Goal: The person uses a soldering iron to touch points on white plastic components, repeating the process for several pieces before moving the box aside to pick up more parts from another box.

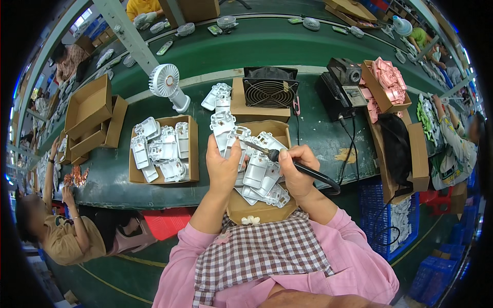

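Note:
My left hand (221, 167) is closed around a white plastic housing (222, 128), with the thumb on its near side. My right hand (299, 172) grips a soldering iron (273, 155) like a pen. The iron's metal tip points left, at small parts near the left thumb; whether it touches them is too small to tell. Below both hands, more white housings (257, 172) lie piled in an open cardboard box (281, 132). Further white housings (222, 93) rest on the bench beyond the left hand.
Left stands a cardboard box (193, 151) of housings; behind it, a white handheld fan (165, 80). A black square fan (270, 93) faces me. A black soldering station (334, 92), its cable, and a carton of pink parts (387, 82) are at right. A co-worker (77, 233) sits left.

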`<state>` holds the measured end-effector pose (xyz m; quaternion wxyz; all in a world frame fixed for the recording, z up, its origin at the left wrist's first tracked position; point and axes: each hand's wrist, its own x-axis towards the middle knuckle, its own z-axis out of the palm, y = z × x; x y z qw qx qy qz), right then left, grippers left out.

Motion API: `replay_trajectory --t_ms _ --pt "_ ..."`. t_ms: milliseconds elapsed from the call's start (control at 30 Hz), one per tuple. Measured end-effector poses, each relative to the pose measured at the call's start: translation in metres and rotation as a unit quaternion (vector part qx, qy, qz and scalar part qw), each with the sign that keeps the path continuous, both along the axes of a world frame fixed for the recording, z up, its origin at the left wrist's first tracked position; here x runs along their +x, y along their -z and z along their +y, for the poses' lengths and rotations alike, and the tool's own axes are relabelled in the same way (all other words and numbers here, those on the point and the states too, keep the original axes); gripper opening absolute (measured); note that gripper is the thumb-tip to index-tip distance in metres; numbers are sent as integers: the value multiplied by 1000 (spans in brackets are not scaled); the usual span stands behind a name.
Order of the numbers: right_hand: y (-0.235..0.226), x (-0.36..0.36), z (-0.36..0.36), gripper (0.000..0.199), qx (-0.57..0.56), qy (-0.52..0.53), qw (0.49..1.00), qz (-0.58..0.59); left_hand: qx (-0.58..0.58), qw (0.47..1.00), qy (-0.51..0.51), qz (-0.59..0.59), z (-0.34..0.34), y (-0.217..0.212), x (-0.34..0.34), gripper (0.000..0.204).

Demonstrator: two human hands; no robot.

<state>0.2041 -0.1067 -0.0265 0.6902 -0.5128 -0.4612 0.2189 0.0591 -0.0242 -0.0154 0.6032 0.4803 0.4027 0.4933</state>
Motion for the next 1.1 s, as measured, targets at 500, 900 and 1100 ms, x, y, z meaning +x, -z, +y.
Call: replay_trajectory --t_ms 500,900,1100 --pt "-1 -2 2 18 -4 15 999 36 4 1000 -2 6 -1 0 1 24" --pt "-7 -2 0 17 -4 0 995 104 5 1000 18 17 -1 2 0 24" --pt "-8 -2 2 17 -10 -2 996 88 1 999 19 32 -2 -4 1 21"
